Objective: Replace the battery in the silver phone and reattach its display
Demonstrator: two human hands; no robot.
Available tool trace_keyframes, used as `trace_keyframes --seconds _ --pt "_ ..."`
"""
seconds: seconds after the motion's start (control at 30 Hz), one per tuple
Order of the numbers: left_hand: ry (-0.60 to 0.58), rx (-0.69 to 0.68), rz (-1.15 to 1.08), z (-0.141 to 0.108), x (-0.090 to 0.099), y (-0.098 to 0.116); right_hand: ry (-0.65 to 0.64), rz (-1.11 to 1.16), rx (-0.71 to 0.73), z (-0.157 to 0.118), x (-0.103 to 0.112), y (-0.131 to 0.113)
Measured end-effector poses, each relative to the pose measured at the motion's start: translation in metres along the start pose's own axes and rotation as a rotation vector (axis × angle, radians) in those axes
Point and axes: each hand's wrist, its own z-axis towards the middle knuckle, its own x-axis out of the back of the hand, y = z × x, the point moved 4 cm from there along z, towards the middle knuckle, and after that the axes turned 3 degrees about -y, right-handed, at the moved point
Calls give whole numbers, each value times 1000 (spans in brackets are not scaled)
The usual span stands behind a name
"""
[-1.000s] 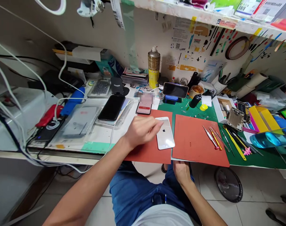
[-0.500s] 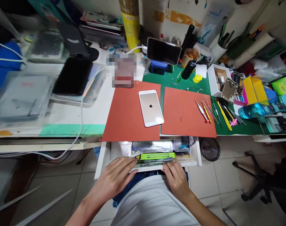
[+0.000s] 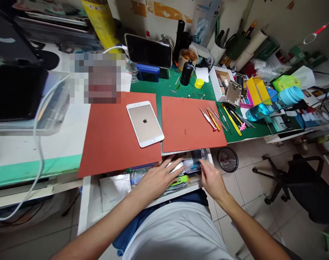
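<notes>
My left hand (image 3: 159,177) lies open with spread fingers over the things in a pulled-out white drawer (image 3: 84,202). Beneath its fingers are silvery plastic packets and a lime-green box (image 3: 182,180), partly covered. My right hand (image 3: 213,180) is closed at the drawer's right side, fingertips at the edge of a clear plastic box (image 3: 191,165) with small blue pieces inside. Whatever its fingers pinch is hidden. On the desk above, a white phone (image 3: 145,123) showing an apple logo rests on a red-brown mat (image 3: 110,141).
A second red-brown mat (image 3: 177,126) carries several slim screwdrivers (image 3: 207,118). More hand tools (image 3: 232,119) lie to its right. Behind stand a propped dark phone (image 3: 148,51), a black bottle (image 3: 186,73) and a blue water bottle (image 3: 275,103). A white cable (image 3: 37,144) hangs over the left edge.
Both hands have moved from the drawer's front edge into it, the left onto the packets, the right to the clear box. The drawer is further out, and the view has swung right.
</notes>
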Motion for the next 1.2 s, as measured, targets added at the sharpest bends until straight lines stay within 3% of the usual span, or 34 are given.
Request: trace_keyframes --seconds 0.13,0.33,0.47,0.6,0.7,0.77,0.9,1.0,1.1,1.2 --pt "23 56 -13 13 -5 -4 -87 -108 -146 16 -16 -5" --pt "163 95 -4 -7 -9 -22 -207 -195 -260 19 -34 -16" --pt "161 87 63 -17 -7 -28 -165 -174 -289 15 -38 -12" --pt "150 99 -82 -12 2 -19 -32 -104 -355 12 -34 -2" --pt "200 90 -345 -2 13 -2 67 -24 -402 8 -26 3" --pt "199 119 -634 8 15 8 113 37 -421 5 -19 5" --pt "124 387 -1391 31 0 22 165 154 -448 -2 -5 9" --pt "88 509 -1881 51 -14 37 181 229 -472 -6 3 10" --pt "113 598 -2087 65 -22 48 184 286 -494 -10 7 9" --pt "152 645 -2119 70 -28 52 157 365 -535 -15 11 9"
